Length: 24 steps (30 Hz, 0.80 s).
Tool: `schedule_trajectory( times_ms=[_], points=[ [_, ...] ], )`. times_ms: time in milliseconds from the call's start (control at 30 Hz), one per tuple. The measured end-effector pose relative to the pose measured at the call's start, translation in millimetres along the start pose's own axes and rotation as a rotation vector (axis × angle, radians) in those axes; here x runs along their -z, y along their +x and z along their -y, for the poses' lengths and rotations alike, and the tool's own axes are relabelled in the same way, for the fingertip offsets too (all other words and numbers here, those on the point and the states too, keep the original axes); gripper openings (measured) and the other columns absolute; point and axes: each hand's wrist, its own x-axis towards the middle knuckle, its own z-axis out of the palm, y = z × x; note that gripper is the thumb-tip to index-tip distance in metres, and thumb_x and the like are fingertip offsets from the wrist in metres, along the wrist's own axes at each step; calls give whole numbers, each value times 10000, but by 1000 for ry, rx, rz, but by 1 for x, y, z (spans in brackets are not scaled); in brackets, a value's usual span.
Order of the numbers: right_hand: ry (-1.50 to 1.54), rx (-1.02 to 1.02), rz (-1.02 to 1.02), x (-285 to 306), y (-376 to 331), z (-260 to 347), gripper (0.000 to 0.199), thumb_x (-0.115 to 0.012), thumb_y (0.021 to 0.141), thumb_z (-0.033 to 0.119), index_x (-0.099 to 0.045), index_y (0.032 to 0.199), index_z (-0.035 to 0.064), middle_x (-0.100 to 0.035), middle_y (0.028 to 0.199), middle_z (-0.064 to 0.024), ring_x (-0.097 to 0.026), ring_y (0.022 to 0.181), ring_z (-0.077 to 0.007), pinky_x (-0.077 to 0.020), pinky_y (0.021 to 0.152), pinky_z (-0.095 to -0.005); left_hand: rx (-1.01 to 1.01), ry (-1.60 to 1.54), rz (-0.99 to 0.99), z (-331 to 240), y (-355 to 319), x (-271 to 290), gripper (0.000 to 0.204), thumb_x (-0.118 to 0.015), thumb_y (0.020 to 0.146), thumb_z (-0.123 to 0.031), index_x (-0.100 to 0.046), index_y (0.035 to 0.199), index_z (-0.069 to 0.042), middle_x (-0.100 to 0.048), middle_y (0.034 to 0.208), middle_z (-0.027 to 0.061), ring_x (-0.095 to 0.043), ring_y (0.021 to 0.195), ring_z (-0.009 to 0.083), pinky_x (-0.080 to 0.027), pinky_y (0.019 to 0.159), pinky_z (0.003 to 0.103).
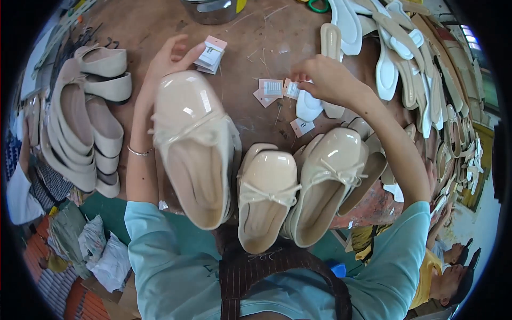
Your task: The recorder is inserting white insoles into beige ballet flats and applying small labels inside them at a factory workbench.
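Note:
My left hand [169,57] has its fingers apart, its thumb reaching toward a small stack of pink and white tags [210,55]. Curled fingers on my right hand [325,79] hang over a white insole [308,105] and a loose tag [291,89]; what they pinch, if anything, I cannot make out. More tags [270,88] lie beside it. Closest to me stand glossy beige flats with bows: a stack at left [186,96], one in the middle [269,170] and others at right [333,154].
Stacked beige shoes [72,122] line the table's left side. Beige and white insoles [386,74] pile up at the back right. A metal container [213,12] stands at the far edge, with green scissor handles [319,5] farther right. Other people [453,274] are at the lower right.

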Motion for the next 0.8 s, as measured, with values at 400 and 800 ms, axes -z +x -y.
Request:
schedule_trajectory(
  times_ms=[400,800],
  points=[
    [-294,356,-232,-57,25,6,604,-790,711,371,-588,1262,232,-510,1306,-95,-535,1158,-302,-478,940,-397,-110,-25,331,-16,-6,-27,572,-836,768,-172,-574,1261,-47,-621,1058,51,-590,977,123,-483,865,283],
    [-155,219,-5,-3,-33,-102,526,-647,781,-29,-613,1283,126,-521,1423,-63,-490,1309,-287,-461,1067,-398,-43,-319,114,29,-8,12,602,-791,766,13,-507,1294,-33,-603,1069,45,-607,1025,123,-494,889,266]
  ],
)
